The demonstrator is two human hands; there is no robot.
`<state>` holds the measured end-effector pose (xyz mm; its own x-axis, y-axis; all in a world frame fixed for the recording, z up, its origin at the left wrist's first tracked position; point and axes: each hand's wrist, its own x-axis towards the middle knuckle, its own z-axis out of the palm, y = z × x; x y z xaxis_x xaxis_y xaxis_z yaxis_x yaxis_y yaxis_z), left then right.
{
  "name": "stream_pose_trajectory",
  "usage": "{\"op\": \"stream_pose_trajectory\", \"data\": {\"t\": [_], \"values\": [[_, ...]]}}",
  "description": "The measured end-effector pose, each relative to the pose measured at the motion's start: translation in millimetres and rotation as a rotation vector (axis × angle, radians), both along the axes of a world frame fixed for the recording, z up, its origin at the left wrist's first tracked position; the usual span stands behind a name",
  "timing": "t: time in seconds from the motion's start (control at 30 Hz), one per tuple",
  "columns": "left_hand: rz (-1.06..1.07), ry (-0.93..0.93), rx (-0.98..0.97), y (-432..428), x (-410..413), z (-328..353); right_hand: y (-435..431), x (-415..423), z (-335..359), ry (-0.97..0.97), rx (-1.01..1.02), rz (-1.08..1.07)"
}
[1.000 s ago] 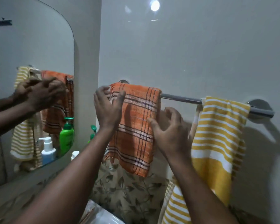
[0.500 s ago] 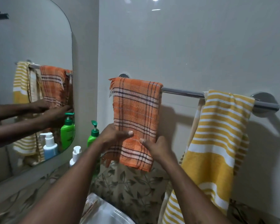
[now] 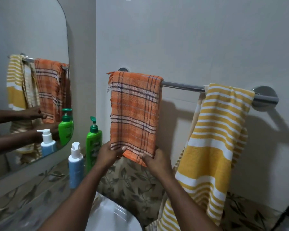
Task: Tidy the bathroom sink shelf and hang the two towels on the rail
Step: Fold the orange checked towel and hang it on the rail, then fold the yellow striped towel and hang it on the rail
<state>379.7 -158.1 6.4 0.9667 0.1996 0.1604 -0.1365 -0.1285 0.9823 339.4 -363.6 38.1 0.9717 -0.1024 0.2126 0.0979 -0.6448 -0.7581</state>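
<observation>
An orange plaid towel [image 3: 134, 112] hangs over the left end of a chrome rail [image 3: 182, 86] on the wall. My left hand [image 3: 108, 153] pinches its lower left corner and my right hand [image 3: 154, 160] pinches its lower right edge, holding the hem taut. A yellow and white striped towel [image 3: 213, 147] hangs over the right end of the rail and reaches far lower. A green pump bottle [image 3: 93, 142] and a blue pump bottle with a white top [image 3: 75, 165] stand upright side by side on the patterned shelf [image 3: 40, 185] left of the orange towel.
A rounded mirror [image 3: 28, 77] on the left wall reflects both towels, the bottles and my arms. The white sink rim [image 3: 113, 217] lies below my forearms. Leaf-patterned tiles [image 3: 133, 182] run along the wall under the towels.
Both hands slid from the top of the orange towel down its face to its bottom edge and now grip the hem. The towel hangs straighter and flatter.
</observation>
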Motion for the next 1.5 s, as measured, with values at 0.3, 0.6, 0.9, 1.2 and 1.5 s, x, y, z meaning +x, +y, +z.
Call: {"op": "stream_pose_trajectory", "data": {"t": [0.3,0.6,0.9,1.2,1.5], "values": [[0.572,-0.52,0.35,-96.9,-73.0,33.6,-22.0,-75.2,29.3,-0.628,0.052,-0.112],[-0.031,-0.68,0.16,-178.3,-103.5,92.2,-117.5,-111.0,42.1,-0.907,-0.024,-0.699],[-0.084,-0.648,0.114,-234.0,-116.6,102.8,-135.1,-117.1,10.5,-0.634,0.04,-0.354],[0.029,-0.645,0.262,-250.3,-117.0,109.8,-135.4,-143.2,-46.2,-0.308,0.293,0.164],[0.183,-0.522,0.45,-247.5,-121.0,23.5,-187.7,-76.1,23.4,-0.353,0.57,0.284]]}}
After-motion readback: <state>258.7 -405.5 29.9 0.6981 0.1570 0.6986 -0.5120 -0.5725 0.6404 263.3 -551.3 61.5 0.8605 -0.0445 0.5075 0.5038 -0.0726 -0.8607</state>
